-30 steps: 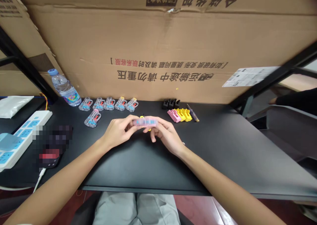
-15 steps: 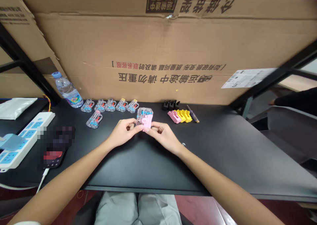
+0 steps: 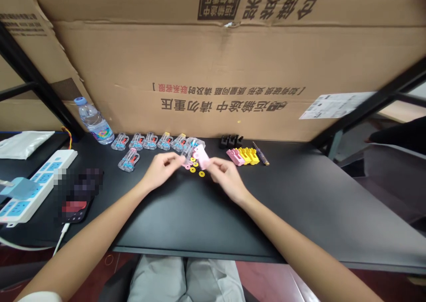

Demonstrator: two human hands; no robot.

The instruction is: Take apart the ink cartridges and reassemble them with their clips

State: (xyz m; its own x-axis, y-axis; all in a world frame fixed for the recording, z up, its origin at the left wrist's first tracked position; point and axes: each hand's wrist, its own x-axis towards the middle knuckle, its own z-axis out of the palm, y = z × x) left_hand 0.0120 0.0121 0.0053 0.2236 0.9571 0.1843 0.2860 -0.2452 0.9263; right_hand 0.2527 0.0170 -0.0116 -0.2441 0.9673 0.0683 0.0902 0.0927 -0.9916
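Between the thumb and fingers of my right hand (image 3: 228,178) is a pink plastic piece (image 3: 202,156), tilted. My left hand (image 3: 162,170) pinches the near end of a clear plastic case (image 3: 191,147) with blue parts inside, just left of the pink piece. The case and the pink piece are apart at their near ends; whether they touch higher up I cannot tell. Several small yellow rings (image 3: 201,174) and a pink ring (image 3: 187,167) lie on the table under and between my hands.
Several clear cases with red and blue parts (image 3: 150,141) line the cardboard, with one pink-topped case (image 3: 129,160) nearer. To the right are black pieces (image 3: 231,141), pink pieces (image 3: 234,156), yellow pieces (image 3: 249,156) and a screwdriver (image 3: 260,154). A bottle (image 3: 96,122), power strip (image 3: 40,184) and phone (image 3: 81,195) are left.
The pink piece has come away from the clear case and tilted in my right hand. My hands have moved slightly apart. Yellow and pink rings now show on the table below.
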